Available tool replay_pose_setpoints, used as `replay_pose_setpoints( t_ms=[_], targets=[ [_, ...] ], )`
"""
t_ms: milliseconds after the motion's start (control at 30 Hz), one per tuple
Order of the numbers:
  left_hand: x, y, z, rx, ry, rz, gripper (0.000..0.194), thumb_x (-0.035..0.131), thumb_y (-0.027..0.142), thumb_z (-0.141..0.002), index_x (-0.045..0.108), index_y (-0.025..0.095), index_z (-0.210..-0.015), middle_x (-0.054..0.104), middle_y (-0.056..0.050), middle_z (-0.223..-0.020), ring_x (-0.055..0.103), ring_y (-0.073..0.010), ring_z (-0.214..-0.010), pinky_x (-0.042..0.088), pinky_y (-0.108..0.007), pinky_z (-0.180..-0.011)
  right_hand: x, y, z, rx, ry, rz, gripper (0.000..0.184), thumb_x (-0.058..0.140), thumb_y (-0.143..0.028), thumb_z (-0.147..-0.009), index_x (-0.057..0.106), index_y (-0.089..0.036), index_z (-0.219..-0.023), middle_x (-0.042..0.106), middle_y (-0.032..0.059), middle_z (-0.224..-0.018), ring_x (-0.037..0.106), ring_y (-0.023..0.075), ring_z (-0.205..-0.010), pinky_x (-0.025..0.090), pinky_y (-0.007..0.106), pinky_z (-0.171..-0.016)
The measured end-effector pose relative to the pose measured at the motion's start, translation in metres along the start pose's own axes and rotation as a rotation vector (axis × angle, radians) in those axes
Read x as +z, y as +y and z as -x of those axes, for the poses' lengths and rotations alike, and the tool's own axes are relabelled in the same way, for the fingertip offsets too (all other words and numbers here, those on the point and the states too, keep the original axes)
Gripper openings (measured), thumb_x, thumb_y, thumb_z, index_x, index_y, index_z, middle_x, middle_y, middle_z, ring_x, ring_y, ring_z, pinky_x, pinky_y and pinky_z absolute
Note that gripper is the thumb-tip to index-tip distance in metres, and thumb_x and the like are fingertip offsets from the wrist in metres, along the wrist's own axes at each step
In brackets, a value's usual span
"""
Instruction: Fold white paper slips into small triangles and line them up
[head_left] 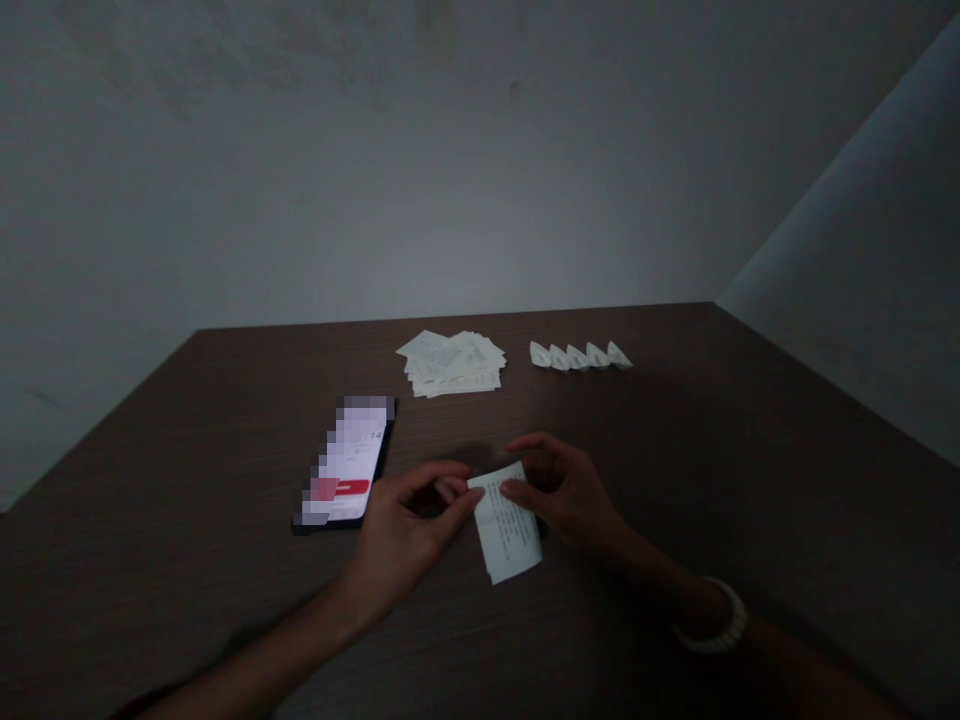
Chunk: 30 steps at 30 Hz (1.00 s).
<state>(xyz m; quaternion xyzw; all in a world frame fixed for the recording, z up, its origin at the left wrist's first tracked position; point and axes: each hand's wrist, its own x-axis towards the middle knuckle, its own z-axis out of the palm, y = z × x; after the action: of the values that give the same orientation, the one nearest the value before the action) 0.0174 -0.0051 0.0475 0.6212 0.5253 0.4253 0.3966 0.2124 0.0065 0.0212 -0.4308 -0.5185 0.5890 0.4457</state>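
A small printed paper slip hangs between my two hands, a little tilted, with lines of text facing me. Thumb and fingers of my left hand pinch its upper left edge. My right hand grips the upper right part, thumb on the printed face and fingers behind. A second layer shows at the slip's lower left corner, so it looks folded. The fingertips behind the paper are hidden.
A phone with a lit, partly pixelated screen lies left of my left hand. Farther back on the brown table sit a loose pile of printed slips and a row of several folded paper pieces. A wall stands behind.
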Motion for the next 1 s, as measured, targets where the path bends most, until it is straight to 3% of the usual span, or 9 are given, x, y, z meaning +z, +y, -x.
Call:
replay_pose_setpoints(
  t_ms=[733,1000],
  targets=[
    [-0.0023,0.0042,0.0010,0.032,0.003,-0.038,0.013,0.070,0.028,-0.075,0.075,0.018,-0.081,0.072,-0.003,-0.070,0.064,-0.0146,-0.061,0.054,-0.025,-0.059,0.0008,-0.0050,0.0007,0.010,0.024,0.033,0.039,0.078,-0.027,-0.070,0.058,-0.019,-0.103,0.061,-0.0047,-0.063,0.058,0.0096,-0.054,0.043,0.019,-0.046],
    [-0.0030,0.0040,-0.0003,-0.052,-0.006,-0.023,0.013,0.071,0.030,-0.074,0.076,0.019,-0.077,0.072,-0.003,-0.070,0.065,-0.0163,-0.065,0.053,-0.025,-0.059,0.0025,-0.0067,0.0010,0.053,0.016,-0.016,0.040,0.079,-0.029,-0.068,0.059,-0.019,-0.101,0.068,-0.0011,-0.070,0.065,0.0137,-0.062,0.050,0.023,-0.052]
  ],
)
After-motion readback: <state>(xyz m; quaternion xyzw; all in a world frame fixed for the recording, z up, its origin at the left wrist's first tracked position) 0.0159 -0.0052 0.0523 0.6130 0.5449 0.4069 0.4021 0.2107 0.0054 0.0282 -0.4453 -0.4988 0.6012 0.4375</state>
